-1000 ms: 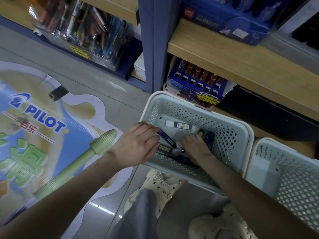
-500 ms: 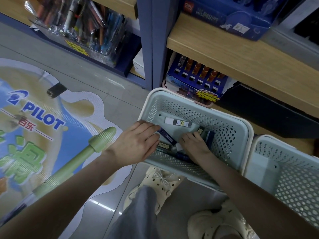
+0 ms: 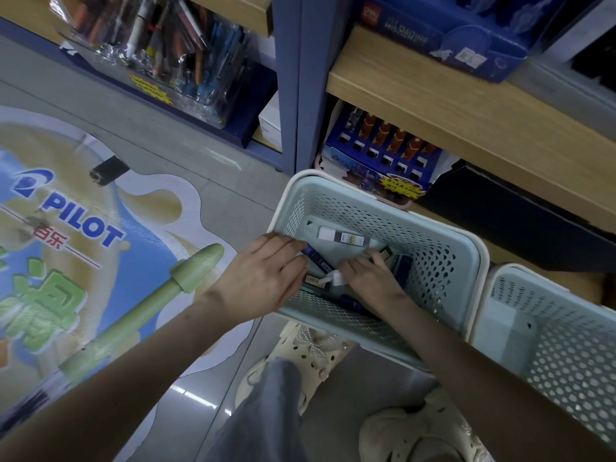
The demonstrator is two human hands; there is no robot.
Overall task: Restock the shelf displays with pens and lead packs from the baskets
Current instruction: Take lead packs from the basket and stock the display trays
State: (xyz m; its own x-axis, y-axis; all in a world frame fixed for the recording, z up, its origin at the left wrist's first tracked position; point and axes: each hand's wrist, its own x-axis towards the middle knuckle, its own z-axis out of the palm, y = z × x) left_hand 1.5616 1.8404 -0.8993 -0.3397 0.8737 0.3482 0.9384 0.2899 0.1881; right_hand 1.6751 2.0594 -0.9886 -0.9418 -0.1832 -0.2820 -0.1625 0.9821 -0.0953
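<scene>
Two baskets: pale green perforated basket [image 3: 443, 261] is sitting on the floor at frame centre; second basket [image 3: 550, 328] is sitting just beside it, lower right.
L hand: left hand [image 3: 263, 278] is lying over the near-left rim of the centre basket, fingers almost straight & together, tips pressing on a dark blue lead pack [image 3: 316, 260]; thumb hidden.
R hand: right hand [image 3: 370, 281] is reaching inside the same basket, knuckles up, fingers bending down onto the packs; tips hidden, so can't tell if it's gripping anything.
Btwn hands: white-ended pack [image 3: 336, 278] is lying at the base of the right hand's thumb side, touching it.
Loose stock: white/grey lead pack [image 3: 343, 237] is lying flat on the basket floor, above both hands in frame, apart from them; more dark packs [image 3: 401, 266] are lying just right of the right hand.
Shelf: wooden shelf [image 3: 466, 105] is running across upper right, w/ a blue display box [image 3: 383, 151] of orange-topped items sitting under it, just above the basket.
Pens: clear pen display [image 3: 173, 61] is standing upper left.
Floor: PILOT floor sticker [image 3: 83, 225] is filling the left side.
Feet: cream clogs [image 3: 313, 348] are showing at bottom centre.
</scene>
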